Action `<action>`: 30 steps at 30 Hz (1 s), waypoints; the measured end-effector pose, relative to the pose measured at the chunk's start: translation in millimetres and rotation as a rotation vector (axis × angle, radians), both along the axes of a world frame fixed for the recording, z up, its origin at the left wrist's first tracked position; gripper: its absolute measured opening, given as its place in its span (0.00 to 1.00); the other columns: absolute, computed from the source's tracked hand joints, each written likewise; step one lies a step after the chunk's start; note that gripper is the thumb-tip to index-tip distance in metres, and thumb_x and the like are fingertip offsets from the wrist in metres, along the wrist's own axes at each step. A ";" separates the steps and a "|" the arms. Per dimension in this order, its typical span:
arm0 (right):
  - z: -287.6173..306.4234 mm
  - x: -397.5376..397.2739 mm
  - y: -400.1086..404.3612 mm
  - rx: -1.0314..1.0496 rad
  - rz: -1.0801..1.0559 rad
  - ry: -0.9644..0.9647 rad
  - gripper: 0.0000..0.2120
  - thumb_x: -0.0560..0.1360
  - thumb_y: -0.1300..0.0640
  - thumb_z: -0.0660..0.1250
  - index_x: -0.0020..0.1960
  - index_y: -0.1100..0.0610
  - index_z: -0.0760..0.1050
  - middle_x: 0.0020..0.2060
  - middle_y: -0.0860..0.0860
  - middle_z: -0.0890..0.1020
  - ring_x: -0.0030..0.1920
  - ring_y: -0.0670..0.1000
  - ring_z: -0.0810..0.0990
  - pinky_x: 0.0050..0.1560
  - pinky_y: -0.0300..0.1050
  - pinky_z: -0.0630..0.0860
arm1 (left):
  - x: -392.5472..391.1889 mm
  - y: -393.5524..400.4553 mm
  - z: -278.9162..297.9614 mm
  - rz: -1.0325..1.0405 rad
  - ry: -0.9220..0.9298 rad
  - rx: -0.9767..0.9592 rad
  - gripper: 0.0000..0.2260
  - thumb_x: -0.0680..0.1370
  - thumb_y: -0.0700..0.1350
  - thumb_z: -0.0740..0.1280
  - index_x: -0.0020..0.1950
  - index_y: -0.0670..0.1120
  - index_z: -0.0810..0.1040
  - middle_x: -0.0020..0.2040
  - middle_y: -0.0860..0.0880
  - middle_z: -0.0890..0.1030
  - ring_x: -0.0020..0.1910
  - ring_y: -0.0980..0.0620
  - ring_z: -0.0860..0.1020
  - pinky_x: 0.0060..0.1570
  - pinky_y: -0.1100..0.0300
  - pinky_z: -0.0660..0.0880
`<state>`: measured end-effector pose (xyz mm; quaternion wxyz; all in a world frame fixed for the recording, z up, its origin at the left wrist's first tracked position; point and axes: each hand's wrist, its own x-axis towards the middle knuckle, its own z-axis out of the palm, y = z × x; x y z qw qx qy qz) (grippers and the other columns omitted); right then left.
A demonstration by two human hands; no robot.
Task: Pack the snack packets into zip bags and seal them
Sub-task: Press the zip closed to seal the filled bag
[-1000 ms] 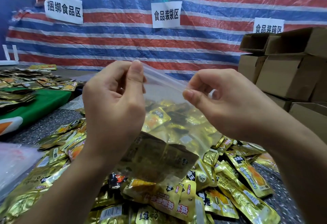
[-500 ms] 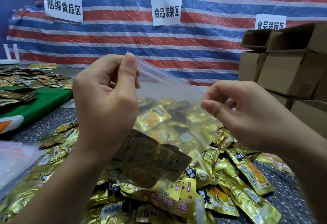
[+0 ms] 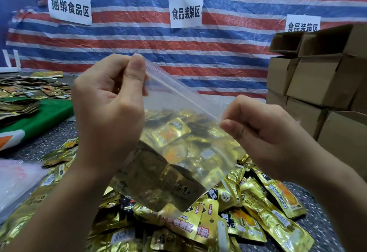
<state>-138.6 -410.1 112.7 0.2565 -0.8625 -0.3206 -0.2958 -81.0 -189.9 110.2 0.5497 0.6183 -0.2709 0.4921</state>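
Two hands hold one clear zip bag (image 3: 190, 132) up above a heap of snack packets (image 3: 258, 212) in the head view, the only view given. The left hand (image 3: 111, 112) pinches the bag's upper left corner between thumb and curled fingers, and the right hand (image 3: 264, 132) pinches the top strip at its right end, lower down, so the strip slants from upper left to lower right. The bag is thin, smooth, see-through film with a narrow ridged closing strip along the top. Whether that strip is pressed closed along its length cannot be told. Inside the bag, near its lower left corner, lies a flat dark gold packet (image 3: 158, 182), rectangular, with a crinkled foil face.

The loose packets below are small, flat, shiny gold foil pouches with orange pictures and black and white print, piled at all angles on a dark speckled table (image 3: 317, 237). At the left lies a green cloth (image 3: 39, 116), with more flat packets spread beyond it, and a stack of clear plastic sheets (image 3: 14, 182) rests at the near left edge. Brown cardboard boxes (image 3: 317, 84), square-cornered and matte, stand stacked at the right. Behind everything hangs a woven tarp (image 3: 218, 57) in red, white and blue stripes, wrinkled, carrying three white paper signs (image 3: 185, 12) with black characters.
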 end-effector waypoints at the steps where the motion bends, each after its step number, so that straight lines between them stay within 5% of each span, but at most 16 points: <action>1: -0.7 -0.3 -0.1 0.002 0.010 0.004 0.06 0.80 0.49 0.61 0.44 0.45 0.70 0.33 0.44 0.72 0.29 0.43 0.66 0.28 0.34 0.64 | -0.1 0.5 0.2 0.002 -0.002 0.006 0.17 0.83 0.46 0.61 0.39 0.38 0.77 0.32 0.42 0.77 0.30 0.46 0.73 0.31 0.48 0.68; 4: -2.8 -1.9 -0.1 0.010 0.017 0.025 0.06 0.80 0.49 0.61 0.44 0.45 0.70 0.33 0.47 0.73 0.28 0.45 0.67 0.27 0.38 0.65 | -1.2 0.4 0.1 -0.001 -0.001 0.032 0.18 0.83 0.47 0.61 0.39 0.37 0.77 0.32 0.41 0.76 0.30 0.45 0.73 0.31 0.49 0.67; 7: -2.2 -4.3 -0.5 -0.039 -0.022 0.051 0.07 0.81 0.47 0.60 0.44 0.44 0.68 0.31 0.44 0.72 0.28 0.43 0.67 0.28 0.33 0.63 | -1.3 -0.3 0.9 -0.015 -0.004 0.073 0.17 0.84 0.46 0.61 0.39 0.37 0.76 0.30 0.41 0.73 0.29 0.44 0.71 0.29 0.49 0.66; 11: 5.8 -8.4 6.6 -0.239 -0.175 0.134 0.23 0.76 0.31 0.49 0.40 0.47 0.70 0.29 0.42 0.72 0.33 0.43 0.74 0.31 0.35 0.67 | 1.2 2.2 2.4 -0.114 0.010 0.121 0.15 0.84 0.46 0.60 0.41 0.39 0.74 0.30 0.41 0.70 0.28 0.44 0.67 0.27 0.48 0.63; 14: 11.0 -5.7 24.6 -0.188 -0.176 0.218 0.26 0.69 0.24 0.58 0.47 0.45 0.74 0.39 0.42 0.80 0.39 0.41 0.78 0.39 0.43 0.77 | 1.2 -1.1 0.5 -0.201 0.024 0.199 0.14 0.83 0.49 0.60 0.39 0.45 0.73 0.29 0.45 0.68 0.26 0.45 0.66 0.25 0.53 0.62; 17: 5.3 7.8 46.0 -0.126 -0.052 0.508 0.18 0.72 0.37 0.71 0.56 0.46 0.77 0.45 0.45 0.85 0.42 0.41 0.82 0.46 0.48 0.81 | 0.1 -7.8 -1.9 -0.281 0.026 0.244 0.11 0.82 0.50 0.61 0.41 0.51 0.74 0.28 0.49 0.69 0.25 0.50 0.66 0.27 0.59 0.62; 19: -5.2 15.8 59.1 -0.077 -0.011 0.613 0.10 0.78 0.48 0.69 0.55 0.52 0.79 0.43 0.50 0.86 0.42 0.48 0.84 0.46 0.52 0.82 | 1.1 -10.5 -3.7 -0.294 0.043 0.257 0.10 0.82 0.52 0.62 0.44 0.52 0.76 0.28 0.54 0.71 0.25 0.54 0.67 0.28 0.62 0.62; 23: -21.7 30.7 60.3 0.376 -0.013 0.669 0.11 0.83 0.59 0.62 0.46 0.56 0.82 0.32 0.50 0.82 0.25 0.46 0.78 0.28 0.39 0.74 | 4.1 -12.0 -5.4 -0.163 0.043 0.297 0.08 0.80 0.57 0.63 0.54 0.56 0.77 0.38 0.55 0.77 0.35 0.55 0.77 0.33 0.56 0.73; 26: -14.5 39.5 37.9 0.764 -0.033 0.604 0.14 0.83 0.58 0.61 0.43 0.55 0.82 0.33 0.54 0.81 0.29 0.51 0.77 0.28 0.39 0.72 | 5.0 -11.0 -3.7 -0.057 0.029 0.335 0.21 0.76 0.61 0.64 0.66 0.54 0.70 0.54 0.57 0.77 0.55 0.58 0.77 0.55 0.59 0.75; 30: -8.7 60.2 -19.0 1.259 -0.186 0.393 0.19 0.81 0.64 0.61 0.36 0.53 0.83 0.33 0.49 0.83 0.30 0.46 0.81 0.28 0.39 0.78 | 3.8 -12.7 -5.5 -0.076 0.082 0.346 0.21 0.77 0.61 0.64 0.67 0.56 0.68 0.58 0.58 0.75 0.59 0.59 0.76 0.59 0.56 0.75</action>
